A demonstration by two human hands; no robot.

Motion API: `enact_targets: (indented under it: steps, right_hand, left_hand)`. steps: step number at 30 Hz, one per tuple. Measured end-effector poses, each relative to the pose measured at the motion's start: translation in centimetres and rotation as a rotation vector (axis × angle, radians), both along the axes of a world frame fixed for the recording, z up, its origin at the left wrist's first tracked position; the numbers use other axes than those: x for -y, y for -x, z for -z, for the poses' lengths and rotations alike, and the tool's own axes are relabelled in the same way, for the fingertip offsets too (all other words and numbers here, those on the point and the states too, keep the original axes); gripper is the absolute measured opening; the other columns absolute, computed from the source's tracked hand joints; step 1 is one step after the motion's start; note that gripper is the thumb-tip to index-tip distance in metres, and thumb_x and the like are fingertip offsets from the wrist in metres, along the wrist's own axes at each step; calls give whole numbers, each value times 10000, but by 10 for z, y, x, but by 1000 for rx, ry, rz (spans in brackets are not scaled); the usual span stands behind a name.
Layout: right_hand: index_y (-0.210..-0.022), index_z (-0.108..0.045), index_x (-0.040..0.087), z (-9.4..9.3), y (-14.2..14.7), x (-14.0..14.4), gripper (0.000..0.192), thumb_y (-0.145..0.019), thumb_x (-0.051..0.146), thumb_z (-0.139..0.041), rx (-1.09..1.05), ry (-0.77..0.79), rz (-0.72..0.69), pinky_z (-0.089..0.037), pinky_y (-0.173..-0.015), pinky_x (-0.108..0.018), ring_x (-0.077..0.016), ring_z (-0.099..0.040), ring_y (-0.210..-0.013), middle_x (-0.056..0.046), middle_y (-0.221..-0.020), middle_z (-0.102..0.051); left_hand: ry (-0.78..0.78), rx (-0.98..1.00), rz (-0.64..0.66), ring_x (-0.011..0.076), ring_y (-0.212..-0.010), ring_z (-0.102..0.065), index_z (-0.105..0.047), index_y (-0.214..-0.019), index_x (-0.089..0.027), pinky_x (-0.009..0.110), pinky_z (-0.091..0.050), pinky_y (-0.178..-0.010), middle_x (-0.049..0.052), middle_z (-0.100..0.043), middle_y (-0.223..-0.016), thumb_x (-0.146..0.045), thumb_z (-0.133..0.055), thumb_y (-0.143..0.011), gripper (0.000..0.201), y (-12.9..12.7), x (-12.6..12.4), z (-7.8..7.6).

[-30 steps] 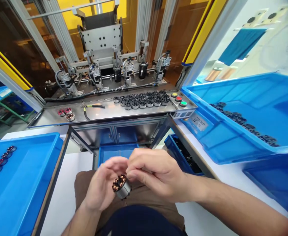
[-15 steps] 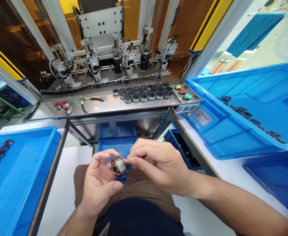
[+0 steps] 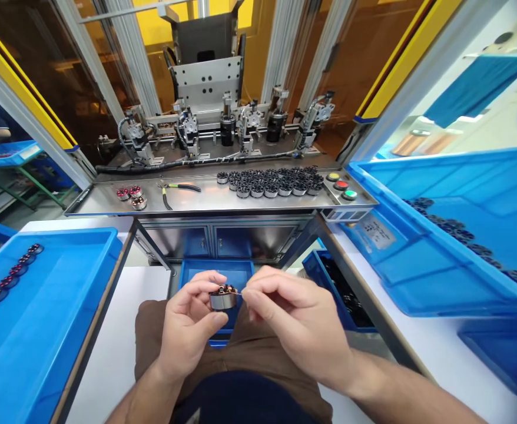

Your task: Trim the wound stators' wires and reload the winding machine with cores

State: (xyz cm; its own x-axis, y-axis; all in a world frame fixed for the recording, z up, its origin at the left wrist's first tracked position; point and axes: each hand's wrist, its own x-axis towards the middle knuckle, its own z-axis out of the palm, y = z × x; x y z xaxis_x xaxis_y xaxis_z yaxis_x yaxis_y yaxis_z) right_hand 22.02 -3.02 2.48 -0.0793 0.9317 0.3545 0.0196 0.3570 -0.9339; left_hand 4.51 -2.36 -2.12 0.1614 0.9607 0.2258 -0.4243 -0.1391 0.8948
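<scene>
Seated at a winding station, a worker holds a small wound stator [image 3: 223, 298] low over the lap, near the middle of the scene, the left hand [image 3: 188, 330] clasping its metal ring between thumb and curled fingers with the copper coils facing up. The right hand [image 3: 294, 321] pinches thumb and forefinger together at the stator's right edge, apparently on a fine wire end, though the strand itself is too thin to make out. The step in hand looks like dressing or checking a lead on the finished winding; it calls for a steady grip from the left hand and a light, precise pull from the right, since a thin wire would part easily. Far across the steel bench [image 3: 205, 203] lie a cluster of bare stator cores [image 3: 269, 181], a pair of pliers [image 3: 176, 189] and three wound pieces [image 3: 130, 196]. A blue tray [image 3: 86, 277] at left holds a row of wound stators; another blue tray [image 3: 417, 277] at right holds dark cores. Three coloured push buttons [image 3: 341, 185] sit at the bench's right end. Nothing lies between the hands.
</scene>
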Motion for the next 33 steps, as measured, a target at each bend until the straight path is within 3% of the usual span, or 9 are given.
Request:
enact_targets:
  steps: [4, 7, 14, 17, 21, 24, 27, 30, 33]
  right_hand:
    - [-628, -622, 151, 14, 20, 12, 348, -857, 399, -706, -402, 500, -220, -459, -514, -218, -93, -554, -500, 5, -549, -609]
    - [-630, -610, 141, 23, 33, 17, 374, -761, 440, -793, -631, 677, -315, -430, -479, -199, -77, -534, -459, 15, -534, -606]
    - [-790, -716, 123, 35, 33, 18, 477, -788, 600, -717, -776, 694, -428, -507, -560, -246, -140, -641, -617, -52, -695, -664]
    - [-884, -749, 130, 39, 34, 16, 562, -837, 672, -611, -800, 679, -491, -527, -669, -289, -181, -654, -765, -98, -812, -690]
    - [-922, -756, 160, 40, 41, 13, 420, -822, 565, -702, -816, 650, -512, -500, -725, -272, -155, -600, -774, -65, -841, -672]
    - [-929, -741, 153, 41, 40, 11, 402, -797, 532, -740, -753, 579, -496, -494, -722, -269, -142, -578, -739, -53, -818, -647]
    - [-1035, -709, 191, 44, 31, 8, 353, -780, 423, -785, -471, 276, -261, -524, -753, -305, -182, -616, -831, -68, -914, -667]
    - [-1124, -673, 226, 46, 22, 7, 336, -800, 208, -759, -65, -216, 35, -549, -779, -352, -215, -640, -903, -79, -982, -673]
    - [-1229, -610, 239, 47, 16, 7, 446, -816, 89, -686, 145, -457, 120, -571, -740, -365, -226, -654, -894, -92, -999, -670]
  left_hand:
    - [22, 37, 6, 205, -1007, -697, -757, -972, -300, 348, -549, -905, 43, -700, -1151, -157, -837, -716, 304, 2, -4, -1]
    - [36, 44, 16, 202, -992, -709, -756, -955, -297, 341, -557, -886, 40, -707, -1150, -160, -843, -710, 293, 3, -5, -3]
    - [30, 53, -6, 232, -1012, -711, -763, -917, -268, 367, -591, -860, 73, -724, -1117, -189, -869, -679, 272, 9, -5, -5]
    - [13, 59, 56, 241, -1008, -715, -762, -939, -287, 263, -615, -662, 77, -720, -1130, -174, -846, -708, 271, 11, -4, -4]
    - [-27, 38, 172, 265, -1042, -709, -755, -976, -315, 144, -526, -452, 79, -703, -1188, -129, -794, -754, 292, 11, -3, -2]
    - [-91, -66, 142, 312, -1240, -605, -739, -1071, -309, 219, -595, -646, 97, -661, -1284, -168, -852, -697, 415, 15, -5, -2]
    - [-146, -270, -39, 331, -1342, -490, -688, -1217, -264, 347, -490, -1020, 120, -588, -1375, -343, -935, -571, 696, 24, -3, -7]
    - [-134, -524, -68, 274, -1118, -607, -704, -1198, -253, 329, -480, -980, 94, -670, -1195, -404, -904, -609, 640, 28, 3, -15]
    - [-130, -639, -14, 244, -956, -652, -725, -1165, -273, 310, -513, -868, 67, -718, -1078, -352, -876, -667, 526, 22, 10, -23]
